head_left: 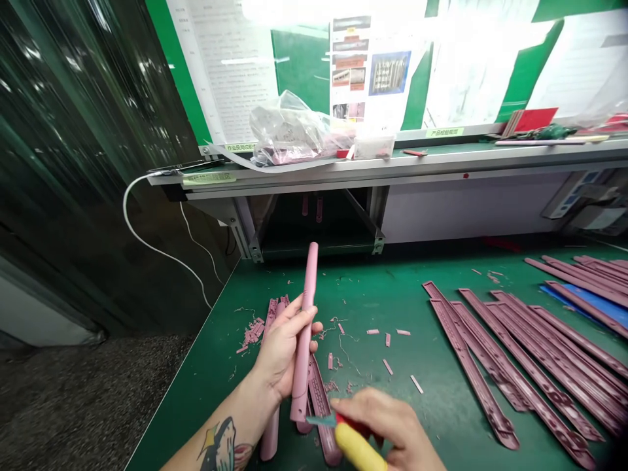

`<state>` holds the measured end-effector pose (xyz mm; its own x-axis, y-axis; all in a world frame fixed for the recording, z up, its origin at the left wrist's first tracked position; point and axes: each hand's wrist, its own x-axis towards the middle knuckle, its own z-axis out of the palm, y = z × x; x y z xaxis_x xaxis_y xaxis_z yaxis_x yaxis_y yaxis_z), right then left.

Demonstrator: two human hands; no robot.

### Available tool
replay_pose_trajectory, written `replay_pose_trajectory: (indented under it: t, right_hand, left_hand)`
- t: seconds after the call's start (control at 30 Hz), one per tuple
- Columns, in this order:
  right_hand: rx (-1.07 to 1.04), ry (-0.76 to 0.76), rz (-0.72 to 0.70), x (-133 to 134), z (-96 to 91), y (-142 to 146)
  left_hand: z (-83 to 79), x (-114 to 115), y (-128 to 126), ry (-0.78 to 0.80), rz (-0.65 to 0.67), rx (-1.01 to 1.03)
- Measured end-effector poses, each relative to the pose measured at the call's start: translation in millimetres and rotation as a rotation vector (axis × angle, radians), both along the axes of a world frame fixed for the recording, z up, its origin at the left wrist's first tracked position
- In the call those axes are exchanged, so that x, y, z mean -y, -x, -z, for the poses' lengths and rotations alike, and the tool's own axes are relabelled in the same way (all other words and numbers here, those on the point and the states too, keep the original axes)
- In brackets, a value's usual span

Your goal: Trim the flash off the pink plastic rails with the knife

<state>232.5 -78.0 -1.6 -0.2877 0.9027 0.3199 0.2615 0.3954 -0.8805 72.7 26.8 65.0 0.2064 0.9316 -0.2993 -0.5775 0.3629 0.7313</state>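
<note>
My left hand (283,347) is shut around a long pink plastic rod-shaped piece (305,327), which stands up out of my fist. My right hand (385,425) grips a yellow-handled utility knife (356,448). Its small blade points left and reaches the lower end of the pink piece. Further pink moulded strips (320,409) lie on the mat beneath my hands, partly hidden by them. Pink plastic trimmings (252,332) are scattered around my left hand.
Several long pink moulded strips (520,347) lie side by side on the green work mat (353,288), some on a blue sheet (583,304). The mat's left edge drops to the floor. A shelf (392,167) behind holds a clear plastic bag (289,131).
</note>
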Motion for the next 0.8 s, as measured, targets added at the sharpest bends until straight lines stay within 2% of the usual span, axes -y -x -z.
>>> replay_pose_trajectory:
  t: [0.07,0.17,0.27,0.33,0.4,0.47,0.53,0.57,0.63,0.73,0.8]
  right_hand:
    - [0.139,-0.138,0.044,-7.8,-19.4,-5.1]
    - [0.267,-0.204,0.083,-14.5,-36.4,-9.8]
    - [0.302,-0.278,0.145,-15.7,-36.6,-11.5]
    - [0.229,-0.341,0.238,-16.8,-29.0,-8.5]
    - [0.060,-0.225,0.332,-19.7,-17.4,-2.3]
    - [-0.130,0.074,0.334,-24.3,-3.5,1.0]
    - [-0.194,0.321,0.329,-28.3,11.1,-8.2]
    - [-0.154,0.370,0.369,-29.4,18.0,-19.7]
    - [0.107,0.386,0.544,-29.2,29.7,-55.2]
    - [0.641,0.374,0.685,-25.0,37.5,-118.3]
    - [0.811,0.391,0.780,-22.1,34.4,-146.3]
  left_hand:
    - [-2.0,0.2,-4.1,-0.014,0.037,-0.060]
    - [-4.5,0.4,-7.2,-0.030,0.092,-0.122]
    - [-2.8,0.7,-10.2,-0.052,0.127,-0.187]
    - [3.7,3.2,-18.4,-0.072,0.107,-0.247]
    - [16.3,8.3,-32.6,-0.092,0.052,-0.330]
    - [33.9,13.9,-47.4,-0.116,0.007,-0.441]
    - [52.6,15.2,-53.7,-0.163,0.023,-0.580]
    - [61.3,13.0,-51.6,-0.205,0.051,-0.654]
    - [75.8,2.6,-37.8,-0.277,0.101,-0.810]
    - [90.3,-21.6,-8.6,-0.233,0.138,-0.983]
    - [94.5,-35.5,4.5,-0.186,0.159,-1.017]
